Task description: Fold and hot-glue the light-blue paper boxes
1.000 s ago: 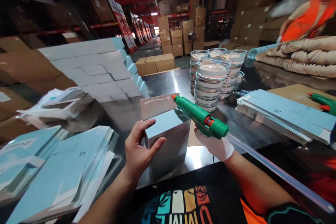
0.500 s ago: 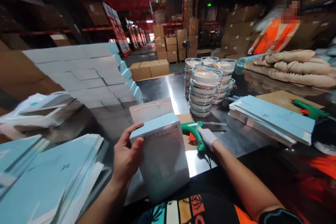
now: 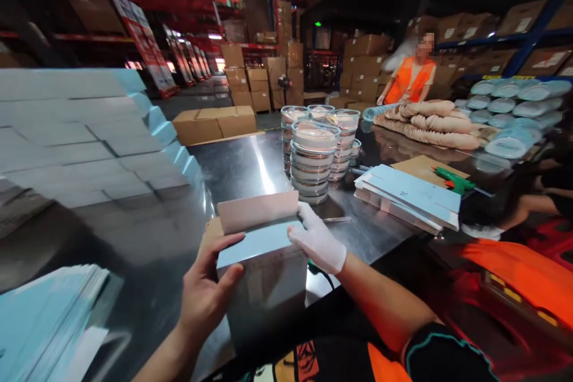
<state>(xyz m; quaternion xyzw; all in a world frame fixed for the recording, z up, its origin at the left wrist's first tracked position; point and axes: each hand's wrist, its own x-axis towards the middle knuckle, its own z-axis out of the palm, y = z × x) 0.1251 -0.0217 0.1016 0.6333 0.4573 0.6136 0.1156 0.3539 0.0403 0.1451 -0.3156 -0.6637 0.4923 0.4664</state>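
Observation:
A pale blue cardboard box [image 3: 264,274] stands on the steel table [image 3: 250,167] right in front of me, its top flap [image 3: 258,211] raised. My bare left hand [image 3: 206,292] grips the box's left side. The right hand [image 3: 317,241], in a white glove, rests on the box's upper right edge at the flap. The green glue gun is mostly hidden behind the box; only a bit of green [image 3: 312,265] and its cord show below my right hand.
Stacked clear lidded dishes [image 3: 313,158] stand behind the box. Flat blue box blanks [image 3: 409,196] and a second green glue gun [image 3: 452,179] lie to the right. A wall of finished boxes [image 3: 89,131] rises at left. A person in an orange vest [image 3: 409,80] stands beyond.
My right hand left the glue gun on the table and came onto the box's top right edge. The view swung to the right.

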